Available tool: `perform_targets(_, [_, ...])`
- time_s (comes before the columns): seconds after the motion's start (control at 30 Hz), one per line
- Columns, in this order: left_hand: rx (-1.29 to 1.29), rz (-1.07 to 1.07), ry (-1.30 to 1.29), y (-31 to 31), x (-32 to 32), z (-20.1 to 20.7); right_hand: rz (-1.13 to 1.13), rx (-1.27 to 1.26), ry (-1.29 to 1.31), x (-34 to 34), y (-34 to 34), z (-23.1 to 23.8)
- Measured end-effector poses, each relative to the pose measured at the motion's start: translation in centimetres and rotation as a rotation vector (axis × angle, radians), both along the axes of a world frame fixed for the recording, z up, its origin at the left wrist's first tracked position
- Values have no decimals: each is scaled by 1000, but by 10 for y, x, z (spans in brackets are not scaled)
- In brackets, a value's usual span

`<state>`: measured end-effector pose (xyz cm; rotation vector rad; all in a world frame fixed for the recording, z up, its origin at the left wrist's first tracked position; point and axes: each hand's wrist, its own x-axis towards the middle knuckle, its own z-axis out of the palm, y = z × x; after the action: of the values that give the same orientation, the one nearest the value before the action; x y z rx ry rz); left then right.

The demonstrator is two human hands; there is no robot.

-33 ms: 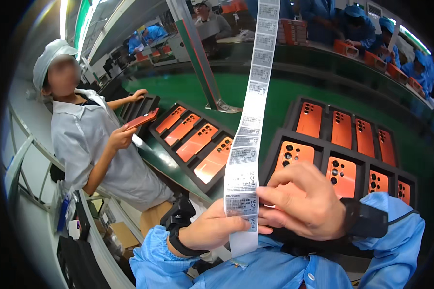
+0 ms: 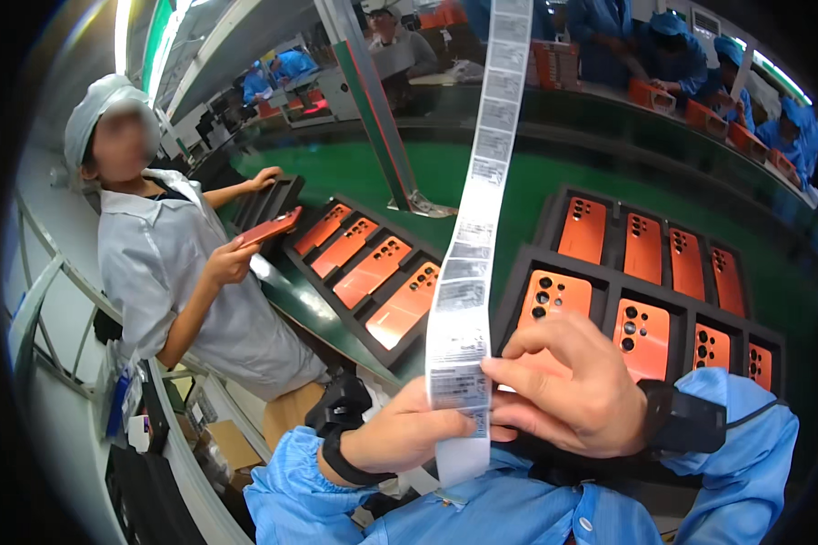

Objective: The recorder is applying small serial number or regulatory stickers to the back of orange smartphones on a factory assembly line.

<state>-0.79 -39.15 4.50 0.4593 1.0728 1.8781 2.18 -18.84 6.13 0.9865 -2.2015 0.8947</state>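
A long white strip of printed labels (image 2: 462, 318) runs from the top of the view down to my hands. My left hand (image 2: 404, 434) grips its lower part, thumb across the front, with a blank end hanging below. My right hand (image 2: 586, 391) has its thumb and bent forefinger pinched at the strip's right edge, just above the left thumb. Behind the right hand, orange phones (image 2: 642, 331) lie camera side up in a black tray (image 2: 603, 313); the hand partly covers the nearest one.
Beyond is another black tray (image 2: 614, 227) of orange phones. To the left, a third tray (image 2: 359, 338) holds more on the green table (image 2: 454, 195). A co-worker (image 2: 191, 291) at left holds an orange phone (image 2: 268, 227). A metal post (image 2: 373, 118) stands mid-table.
Both hands keep their grip on the label strip, which has tilted very slightly. The co-worker's head has turned a little.
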Motion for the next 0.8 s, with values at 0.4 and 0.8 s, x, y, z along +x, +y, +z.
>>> perform_targets(0.4, [262, 14, -260, 22, 7, -34, -156, 267, 140, 17, -3, -15])
perform_targets(0.8, [274, 110, -227, 37, 14, -24, -176, 237, 270, 17, -6, -14])
